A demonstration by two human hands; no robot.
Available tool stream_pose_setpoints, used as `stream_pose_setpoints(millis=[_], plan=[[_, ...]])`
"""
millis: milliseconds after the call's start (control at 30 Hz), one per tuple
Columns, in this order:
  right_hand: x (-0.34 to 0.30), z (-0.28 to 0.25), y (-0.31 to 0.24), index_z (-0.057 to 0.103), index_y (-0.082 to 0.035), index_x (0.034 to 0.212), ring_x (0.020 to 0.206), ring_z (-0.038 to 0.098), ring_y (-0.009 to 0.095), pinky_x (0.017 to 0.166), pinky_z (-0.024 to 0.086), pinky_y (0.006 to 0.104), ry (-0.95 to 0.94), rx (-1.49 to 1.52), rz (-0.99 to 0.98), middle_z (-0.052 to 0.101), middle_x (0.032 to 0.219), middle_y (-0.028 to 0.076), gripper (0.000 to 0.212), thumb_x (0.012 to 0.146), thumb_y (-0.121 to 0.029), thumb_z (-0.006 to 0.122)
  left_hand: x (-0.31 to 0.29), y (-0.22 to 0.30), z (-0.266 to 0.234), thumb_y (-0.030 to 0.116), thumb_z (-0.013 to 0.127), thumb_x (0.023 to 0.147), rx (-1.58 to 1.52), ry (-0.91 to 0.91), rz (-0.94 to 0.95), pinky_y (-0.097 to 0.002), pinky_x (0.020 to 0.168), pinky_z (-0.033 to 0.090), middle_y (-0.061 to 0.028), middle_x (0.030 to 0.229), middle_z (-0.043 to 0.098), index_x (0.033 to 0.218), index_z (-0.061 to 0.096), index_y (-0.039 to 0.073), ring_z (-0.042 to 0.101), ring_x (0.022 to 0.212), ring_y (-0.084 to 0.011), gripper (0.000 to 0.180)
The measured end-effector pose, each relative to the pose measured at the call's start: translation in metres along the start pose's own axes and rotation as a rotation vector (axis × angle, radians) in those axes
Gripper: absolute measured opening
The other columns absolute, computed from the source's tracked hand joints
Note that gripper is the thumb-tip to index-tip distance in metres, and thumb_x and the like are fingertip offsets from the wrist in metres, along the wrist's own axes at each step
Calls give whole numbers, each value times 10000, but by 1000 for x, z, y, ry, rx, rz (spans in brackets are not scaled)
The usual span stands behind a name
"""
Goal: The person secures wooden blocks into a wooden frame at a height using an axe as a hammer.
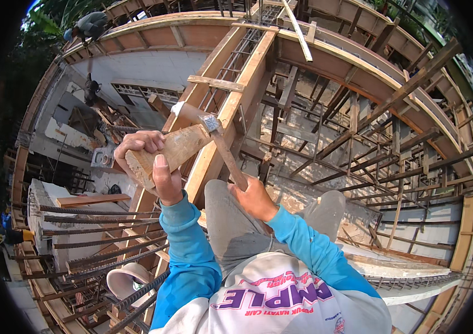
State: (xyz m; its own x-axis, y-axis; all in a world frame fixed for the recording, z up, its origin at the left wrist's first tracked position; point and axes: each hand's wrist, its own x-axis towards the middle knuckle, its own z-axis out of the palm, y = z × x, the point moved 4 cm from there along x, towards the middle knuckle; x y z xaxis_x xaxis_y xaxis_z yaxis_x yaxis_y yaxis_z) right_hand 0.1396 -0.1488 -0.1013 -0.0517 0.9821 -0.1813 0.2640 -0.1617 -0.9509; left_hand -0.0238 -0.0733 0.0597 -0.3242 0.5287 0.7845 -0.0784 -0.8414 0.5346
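Observation:
My left hand (155, 161) is closed around a short wooden block (178, 147), fingers over its upper edge and thumb across the near side. In my right hand (254, 197) is the wooden handle of a hammer (226, 153), gripped near its lower end. The hammer's square, crosshatched metal face (210, 122) is right at the block's far end; whether they touch I cannot tell. Beside the hammer head is a tan piece with a white end (189, 113), whose kind is unclear. Both hands are above a long wooden formwork beam (214, 150), in front of my knees.
Steel reinforcement (231, 72) runs inside the formwork, with a crosspiece (216, 83) over it. Ribbed bars (108, 245) jut out at the left, near a pale helmet-like object (128, 281). Timber props (353, 117) stand far below on the right. Another person (90, 25) is at far left.

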Motion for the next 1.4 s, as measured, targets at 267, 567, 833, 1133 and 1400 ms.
stream_pose_setpoints(millis=[267, 567, 833, 1133, 1400], plan=[[12, -17, -35, 601, 33, 936, 683, 638, 251, 614, 493, 353, 245, 142, -540, 618, 712, 170, 238, 823, -160, 681, -2, 1, 11, 124, 536, 685, 14, -69, 14, -335, 724, 422, -55, 836, 383, 1007, 418, 89, 407, 751, -165, 345], [0, -11, -23, 603, 27, 967, 664, 615, 311, 610, 468, 360, 145, 30, -252, 605, 711, 182, 256, 875, -210, 629, -4, -1, 2, 184, 571, 702, 17, -30, 16, -328, 718, 429, -57, 821, 400, 995, 407, 91, 417, 746, -158, 348], [15, -2, 16, 596, -2, 906, 694, 585, 202, 621, 458, 337, 202, 92, -193, 591, 712, 131, 179, 899, -180, 605, -3, -5, 16, 148, 548, 682, -20, -36, 16, -336, 732, 416, -54, 827, 378, 984, 415, 92, 394, 744, -163, 335], [-7, -31, -68, 616, 3, 1086, 649, 621, 256, 601, 469, 376, 127, 152, -382, 637, 761, 187, 323, 903, -262, 603, 0, 0, -1, 142, 541, 679, -3, -24, 14, -341, 747, 424, -51, 826, 375, 996, 423, 90, 402, 747, -162, 342], [27, 16, 78, 571, 16, 917, 635, 542, 231, 614, 444, 346, 14, -76, 84, 553, 690, 122, 241, 886, -217, 620, -2, -6, 12, 134, 540, 676, -26, -31, 16, -340, 726, 419, -48, 840, 377, 1008, 419, 89, 395, 737, -160, 357]])
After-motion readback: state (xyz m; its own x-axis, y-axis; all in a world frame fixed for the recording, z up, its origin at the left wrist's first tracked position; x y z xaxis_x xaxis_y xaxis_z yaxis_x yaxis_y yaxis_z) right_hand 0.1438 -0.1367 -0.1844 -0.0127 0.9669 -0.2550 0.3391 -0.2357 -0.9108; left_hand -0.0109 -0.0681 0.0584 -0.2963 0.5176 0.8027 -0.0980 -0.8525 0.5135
